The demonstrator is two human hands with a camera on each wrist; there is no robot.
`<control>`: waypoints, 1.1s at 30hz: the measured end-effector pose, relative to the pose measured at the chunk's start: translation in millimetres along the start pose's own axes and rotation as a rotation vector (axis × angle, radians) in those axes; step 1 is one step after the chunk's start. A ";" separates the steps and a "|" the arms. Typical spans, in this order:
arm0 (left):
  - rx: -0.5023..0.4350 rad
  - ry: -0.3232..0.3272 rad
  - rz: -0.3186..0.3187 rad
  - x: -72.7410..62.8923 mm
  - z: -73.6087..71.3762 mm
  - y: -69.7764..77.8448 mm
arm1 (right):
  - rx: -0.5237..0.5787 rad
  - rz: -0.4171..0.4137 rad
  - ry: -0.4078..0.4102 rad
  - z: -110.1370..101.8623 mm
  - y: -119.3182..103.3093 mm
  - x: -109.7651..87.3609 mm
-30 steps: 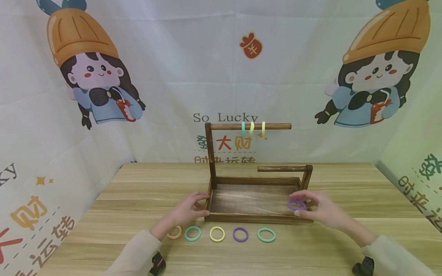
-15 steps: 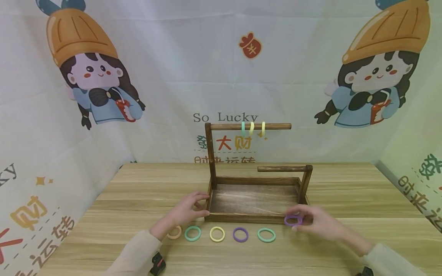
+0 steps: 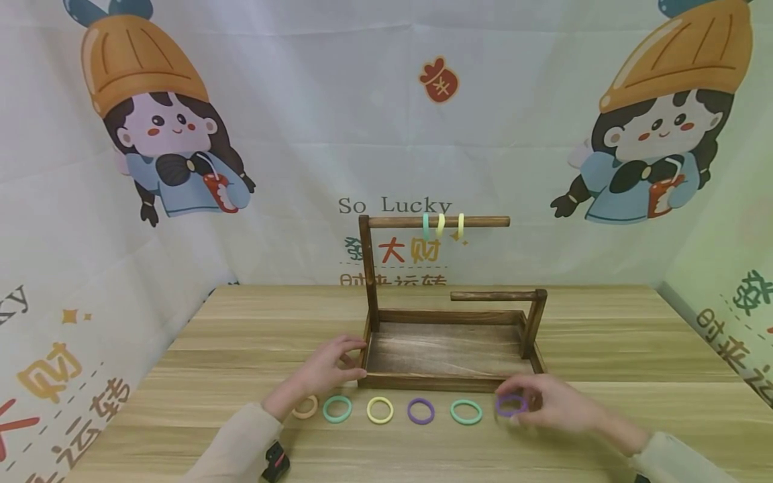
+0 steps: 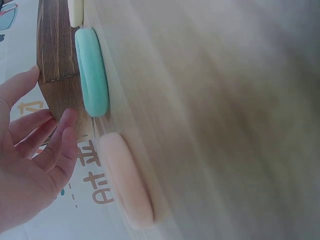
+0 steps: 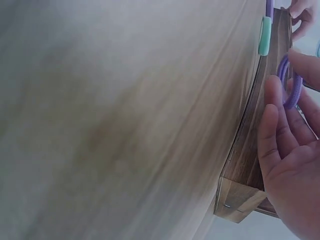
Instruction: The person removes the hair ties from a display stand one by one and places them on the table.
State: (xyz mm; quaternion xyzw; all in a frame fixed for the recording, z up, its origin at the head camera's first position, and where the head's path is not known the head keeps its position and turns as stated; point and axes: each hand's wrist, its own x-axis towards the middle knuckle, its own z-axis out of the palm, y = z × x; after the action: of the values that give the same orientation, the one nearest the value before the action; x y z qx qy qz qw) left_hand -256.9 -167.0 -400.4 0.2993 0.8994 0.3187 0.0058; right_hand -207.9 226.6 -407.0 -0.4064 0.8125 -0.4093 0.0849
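A purple hair tie (image 3: 511,406) is pinched between the thumb and fingers of my right hand (image 3: 552,406), low over the table just in front of the wooden rack's right corner. The right wrist view shows the ribbed purple hair tie (image 5: 292,82) standing on edge at the fingertips. My left hand (image 3: 329,367) rests its loosely bent fingers against the left end of the wooden rack (image 3: 447,383). Along the rack's front lie a peach hair tie (image 3: 312,406), partly behind the left wrist, then green (image 3: 337,408), yellow (image 3: 380,410), purple (image 3: 421,411) and green (image 3: 466,412) hair ties.
On the rack's upper bar (image 3: 486,221) hang a green hair tie (image 3: 425,226) and two yellow hair ties (image 3: 461,226). A shorter lower bar (image 3: 492,296) juts left from the right post (image 3: 534,323). A printed cloth (image 3: 386,134) hangs behind the table (image 3: 241,322).
My right hand has come down from the rack's right end to the table in front, carrying the purple hair tie toward me. My left hand stays at the rack's left end.
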 end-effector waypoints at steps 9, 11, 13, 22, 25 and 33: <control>-0.004 0.004 0.000 -0.3 0.0 0.9 | 0.014 0.006 -0.074 3.9 3.4 2.3; -0.002 0.003 -0.002 -0.2 -0.1 0.9 | 0.001 -0.011 -0.073 4.7 3.6 2.8; 0.001 0.003 -0.003 -0.1 -0.1 0.8 | -0.017 -0.031 -0.069 5.1 3.7 3.2; 0.004 0.010 0.001 -0.3 -0.7 0.5 | -0.048 -0.065 -0.061 5.1 3.9 2.5; 0.005 0.008 0.000 -0.5 -0.6 0.3 | -0.046 -0.072 -0.052 5.0 4.1 1.8; -0.002 0.008 -0.005 -0.6 -0.9 0.2 | -0.057 -0.056 -0.006 -2.7 -0.4 1.1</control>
State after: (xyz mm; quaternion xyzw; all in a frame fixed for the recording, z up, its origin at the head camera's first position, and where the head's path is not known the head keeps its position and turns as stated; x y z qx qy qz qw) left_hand -256.5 -167.8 -399.6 0.2958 0.8999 0.3205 0.0032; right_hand -209.6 227.3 -404.7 -0.4324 0.8119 -0.3868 0.0642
